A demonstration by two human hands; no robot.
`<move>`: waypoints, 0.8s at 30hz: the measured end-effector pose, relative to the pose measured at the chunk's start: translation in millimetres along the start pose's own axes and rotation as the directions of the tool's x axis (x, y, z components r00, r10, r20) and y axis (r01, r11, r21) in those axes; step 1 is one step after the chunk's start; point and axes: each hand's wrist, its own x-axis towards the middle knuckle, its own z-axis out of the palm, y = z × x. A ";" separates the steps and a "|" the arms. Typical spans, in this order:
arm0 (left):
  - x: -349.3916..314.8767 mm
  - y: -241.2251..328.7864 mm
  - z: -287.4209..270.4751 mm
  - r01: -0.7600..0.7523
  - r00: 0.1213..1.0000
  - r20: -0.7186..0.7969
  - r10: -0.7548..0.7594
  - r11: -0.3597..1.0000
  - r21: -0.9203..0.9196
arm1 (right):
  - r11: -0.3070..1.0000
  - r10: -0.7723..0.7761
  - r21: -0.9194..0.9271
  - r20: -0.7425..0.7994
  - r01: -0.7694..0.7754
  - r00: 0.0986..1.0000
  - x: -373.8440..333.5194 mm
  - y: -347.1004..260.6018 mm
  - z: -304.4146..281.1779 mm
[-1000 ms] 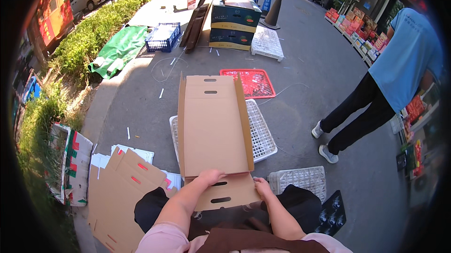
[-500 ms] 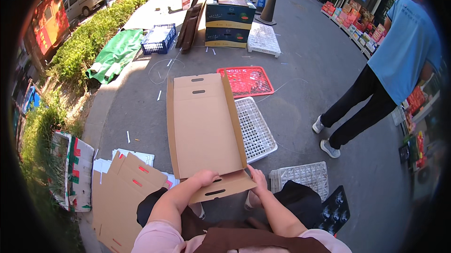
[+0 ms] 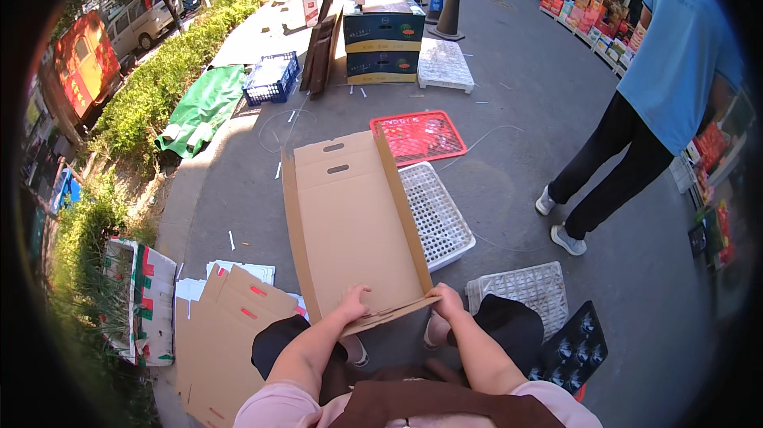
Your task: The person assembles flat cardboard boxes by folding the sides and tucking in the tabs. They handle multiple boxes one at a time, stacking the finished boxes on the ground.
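A long, shallow cardboard box (image 3: 350, 221) lies in front of me, its brown inside facing up and its long side walls raised. Slotted hand holes show at its far end. At the near end, the end flap is folded up into a low wall. My left hand (image 3: 352, 306) grips this wall near its left part, fingers reaching over onto the inner side. My right hand (image 3: 447, 302) is closed round the near right corner, where end and side walls meet. Some fingertips of both hands are hidden behind the cardboard.
Flat cardboard blanks (image 3: 226, 333) lie at my left, beside a white carton (image 3: 151, 301). White crates (image 3: 437, 217) (image 3: 524, 293), a red crate (image 3: 417, 138) and a black tray (image 3: 574, 348) sit around. Stacked dark boxes (image 3: 383, 42) stand ahead. A person in blue (image 3: 679, 70) stands at right.
The near end flap has turned from lying outward to standing up. My left hand has moved over it toward the inside; my right hand has shifted to the corner.
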 end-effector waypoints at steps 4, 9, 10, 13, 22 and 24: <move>-33.6 49.9 -30.1 0.333 0.882 -0.449 -0.147 0.866 0.372 | 0.999 0.032 -0.017 0.006 -0.032 0.999 -5.3 9.5 -4.9; -33.2 -28.4 -53.7 0.620 -0.033 -0.600 -0.799 0.454 -0.639 | 1.000 0.016 0.010 0.029 -0.017 0.999 -0.4 -1.5 0.2; -29.3 -22.6 -55.2 0.672 -0.017 -0.514 -0.857 0.371 -0.641 | 1.000 0.024 0.005 0.012 -0.024 1.000 -2.5 9.1 1.1; -17.7 -35.7 -57.3 0.701 0.097 -0.248 -0.964 0.243 -0.670 | 0.999 0.038 -0.001 -0.012 -0.038 0.999 -5.7 26.6 3.6; -47.0 -26.7 -35.9 0.519 0.709 -0.344 -0.616 0.785 -0.337 | 0.994 0.084 0.079 -0.054 -0.080 0.995 -1.3 40.8 -0.9; -63.0 -42.0 -44.8 0.415 0.815 -0.125 -0.566 0.721 -0.555 | 0.957 0.126 0.269 -0.059 -0.105 0.990 7.9 38.2 -4.6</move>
